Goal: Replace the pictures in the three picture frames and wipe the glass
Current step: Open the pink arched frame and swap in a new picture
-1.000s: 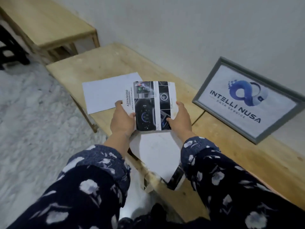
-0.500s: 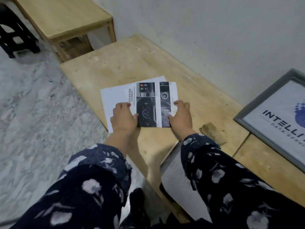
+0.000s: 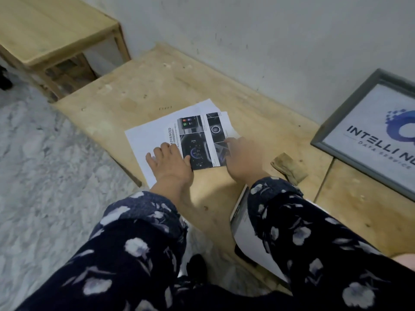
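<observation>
Colours and patterns seen

Dark navy sleeves are patterned with pale flowers; a grey frame is seen around a blue logo, white paper on the pale wooden worktop, and grey-white marbled floor.

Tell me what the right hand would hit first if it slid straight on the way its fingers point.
The right hand points up the printed sheet. It would likely cross that sheet and the white paper beneath, then bare table, before the wall; depth is uncertain.

Dim, soft light; motion blur; wide-angle edge distortion.
</observation>
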A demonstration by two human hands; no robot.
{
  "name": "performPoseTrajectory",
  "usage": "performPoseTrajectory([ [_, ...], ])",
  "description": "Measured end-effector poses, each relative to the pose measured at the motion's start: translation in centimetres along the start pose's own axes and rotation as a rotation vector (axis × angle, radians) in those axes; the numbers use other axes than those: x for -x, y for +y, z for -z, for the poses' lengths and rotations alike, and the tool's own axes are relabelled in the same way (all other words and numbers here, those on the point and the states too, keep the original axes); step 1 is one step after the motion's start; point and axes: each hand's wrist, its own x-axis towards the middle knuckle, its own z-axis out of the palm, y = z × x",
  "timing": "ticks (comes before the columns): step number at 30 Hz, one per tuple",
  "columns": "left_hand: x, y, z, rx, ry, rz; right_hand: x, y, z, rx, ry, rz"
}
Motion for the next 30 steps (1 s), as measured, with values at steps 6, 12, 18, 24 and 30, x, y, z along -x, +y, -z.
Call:
performPoseTrajectory([
  [6,4.0,2.8,0.8,0.032,-0.019,-0.136,5.5,2.7,1.9,-0.108,0.017,-0.081],
  [12,10.6,6.5,0.0,0.077,-0.126,-0.214,13.8,7.6,3.2,-0.167,0.020,-0.249],
  [18,15.3,7.7,-1.7,0.230,-0.276,-0.208,22.4,12.3,3.0,-0.112,-0.011,-0.499],
  [24,17.5,7.7,-2.4,0.165,-0.255,-0.229,25.2,13.5,1.9,-0.240,-0.031,-0.677],
  [30,17.7,7.9,-2.4,0.217,-0.230,-0.198,24.6,12.4,1.2,-0.459,0.035,-0.778],
])
